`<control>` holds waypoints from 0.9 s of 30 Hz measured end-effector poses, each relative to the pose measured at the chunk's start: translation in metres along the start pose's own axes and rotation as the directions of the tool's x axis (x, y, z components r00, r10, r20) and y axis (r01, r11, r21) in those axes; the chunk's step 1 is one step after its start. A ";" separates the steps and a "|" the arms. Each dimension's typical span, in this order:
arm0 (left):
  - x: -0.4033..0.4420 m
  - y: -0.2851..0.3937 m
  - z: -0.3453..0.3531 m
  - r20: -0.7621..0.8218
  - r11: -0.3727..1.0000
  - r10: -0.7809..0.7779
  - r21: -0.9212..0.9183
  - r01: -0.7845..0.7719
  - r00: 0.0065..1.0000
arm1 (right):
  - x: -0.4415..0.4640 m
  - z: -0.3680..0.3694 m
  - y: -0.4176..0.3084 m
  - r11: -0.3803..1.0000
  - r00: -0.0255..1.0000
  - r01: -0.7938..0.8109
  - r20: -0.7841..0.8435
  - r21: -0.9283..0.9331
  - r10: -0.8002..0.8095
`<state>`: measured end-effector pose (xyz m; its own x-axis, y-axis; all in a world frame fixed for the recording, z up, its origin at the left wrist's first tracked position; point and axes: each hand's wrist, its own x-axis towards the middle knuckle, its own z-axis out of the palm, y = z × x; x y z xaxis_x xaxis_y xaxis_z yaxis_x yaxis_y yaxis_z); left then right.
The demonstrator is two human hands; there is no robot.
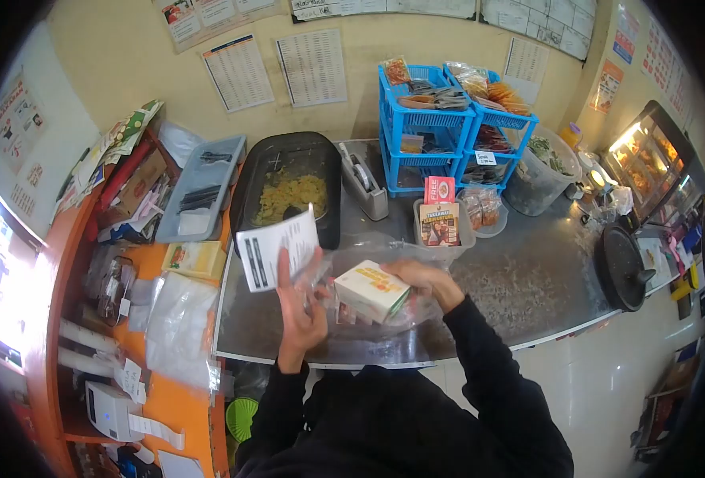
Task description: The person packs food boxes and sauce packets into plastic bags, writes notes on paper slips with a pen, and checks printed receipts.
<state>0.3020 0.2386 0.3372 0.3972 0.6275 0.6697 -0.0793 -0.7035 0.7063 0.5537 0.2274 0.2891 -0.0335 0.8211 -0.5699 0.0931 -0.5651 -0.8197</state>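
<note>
My left hand [298,307] holds up a white printed paper [279,248], pinched between its fingers near the counter's left part. On the right, my right hand [425,279] grips a small white box [372,289] with orange print and a green lower edge. A clear plastic bag [404,327] lies around and under the box on the metal counter [519,279]. Behind the paper stands a black tray [269,159] of yellow food pieces. Beyond the box is a clear container [457,250] with printed cards [439,225] in it.
Blue stacked baskets [428,119] with sachets stand at the back, beside a large plastic tub [537,191]. A black stone mortar [619,271] is near the right edge. Plastic bags [179,319] and a receipt printer [112,410] are on the left. A tape dispenser [364,183] stands behind.
</note>
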 end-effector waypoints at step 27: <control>0.003 0.033 -0.025 0.263 0.976 -0.100 -0.163 0.146 0.960 | -0.020 0.085 0.064 0.689 0.775 -0.022 -0.448 -0.724 -0.446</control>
<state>0.2776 0.2255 0.3685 0.6291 0.5852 0.5116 -0.1679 -0.5403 0.8246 0.4760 0.1679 0.2428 0.3780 0.9244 -0.0508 0.7856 -0.3493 -0.5107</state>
